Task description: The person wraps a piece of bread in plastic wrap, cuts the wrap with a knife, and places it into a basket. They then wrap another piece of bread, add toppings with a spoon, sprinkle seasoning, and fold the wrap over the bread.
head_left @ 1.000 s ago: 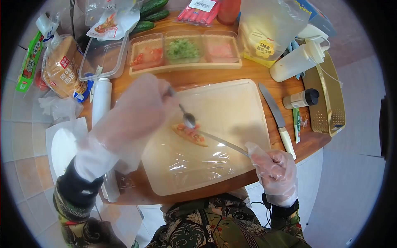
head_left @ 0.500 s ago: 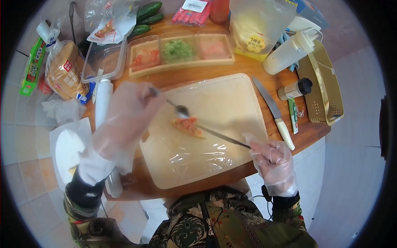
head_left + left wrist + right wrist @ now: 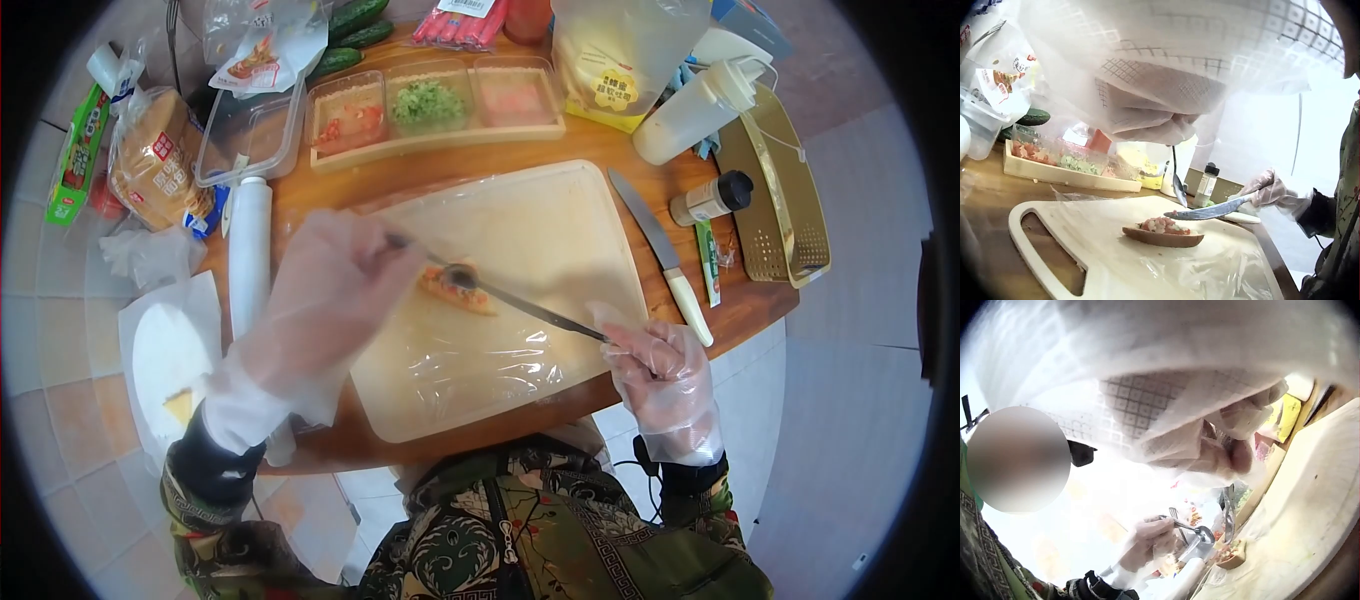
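Both hands wear clear plastic gloves. My left hand (image 3: 325,300) pinches the handle of a metal spoon (image 3: 461,273), whose bowl hangs over a piece of bread (image 3: 470,300) with chopped red and pale topping. The right hand (image 3: 665,385) grips a table knife (image 3: 545,314), its blade reaching left to the spoon bowl. Seen from the left wrist, the knife blade (image 3: 1204,212) sits above the right end of the bread (image 3: 1163,234), with the spoon tip (image 3: 1180,190) close to it. The bread lies on a white cutting board (image 3: 590,265) partly covered by cling film.
Behind the board stands a wooden tray (image 3: 440,148) with tubs of chopped red, green and pink food. A kitchen knife (image 3: 655,235) and a seasoning jar (image 3: 712,198) lie at right, near a basket (image 3: 785,200). At left are a film roll (image 3: 250,250) and bagged bread (image 3: 158,165).
The spoon bowl has shifted right and down against the knife tip over the bread. Both hands keep their hold. The whole head view has shifted slightly.
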Tool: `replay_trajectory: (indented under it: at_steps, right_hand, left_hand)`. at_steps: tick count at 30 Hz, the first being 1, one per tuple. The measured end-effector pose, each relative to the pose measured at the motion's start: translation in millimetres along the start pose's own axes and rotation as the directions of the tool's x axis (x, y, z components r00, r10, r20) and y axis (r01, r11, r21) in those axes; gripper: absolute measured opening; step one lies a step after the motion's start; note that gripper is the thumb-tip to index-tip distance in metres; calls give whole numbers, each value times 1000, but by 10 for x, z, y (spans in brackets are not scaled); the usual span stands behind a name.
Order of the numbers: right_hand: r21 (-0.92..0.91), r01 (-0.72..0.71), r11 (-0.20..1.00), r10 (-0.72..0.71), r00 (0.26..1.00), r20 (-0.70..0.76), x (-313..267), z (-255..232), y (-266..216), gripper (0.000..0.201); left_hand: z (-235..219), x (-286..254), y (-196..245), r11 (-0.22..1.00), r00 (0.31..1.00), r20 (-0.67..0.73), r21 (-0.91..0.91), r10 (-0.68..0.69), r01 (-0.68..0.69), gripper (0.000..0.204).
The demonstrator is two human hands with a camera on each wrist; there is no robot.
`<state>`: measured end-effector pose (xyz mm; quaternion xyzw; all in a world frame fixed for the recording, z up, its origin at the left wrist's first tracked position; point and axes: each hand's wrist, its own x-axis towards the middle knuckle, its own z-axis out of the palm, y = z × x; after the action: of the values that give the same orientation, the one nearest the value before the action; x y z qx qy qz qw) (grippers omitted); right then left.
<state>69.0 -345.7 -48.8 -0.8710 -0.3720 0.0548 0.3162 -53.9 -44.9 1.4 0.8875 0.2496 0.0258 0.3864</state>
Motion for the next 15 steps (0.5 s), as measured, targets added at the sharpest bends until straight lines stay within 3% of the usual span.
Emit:
replay_trajectory:
  at_steps: [2,5,8,12,15]
  right_hand:
    - [4,-17,1000,17,1000,10,-6,3,0,36]
    - [-17,0,1000,0,1000,0,-1,4,-4,37]
    - [-40,28,999,-29,1000,-11,13,-11,-6,37]
    - [-11,18,1000,-18,998,54,21,-32,12,37]
    - [0,22,1000,-22,998,52,29,-59,-8,38]
  left_hand:
    - [67,-1,-45,980,974,-123,75,192,-184,19]
    - [104,25,-118,950,950,-141,181,280,-253,19]
    - [109,67,-163,980,985,-71,129,159,-149,20]
    - [122,77,-210,979,990,-48,159,136,-126,22]
    - [141,55,-231,956,975,-104,241,198,-169,23]
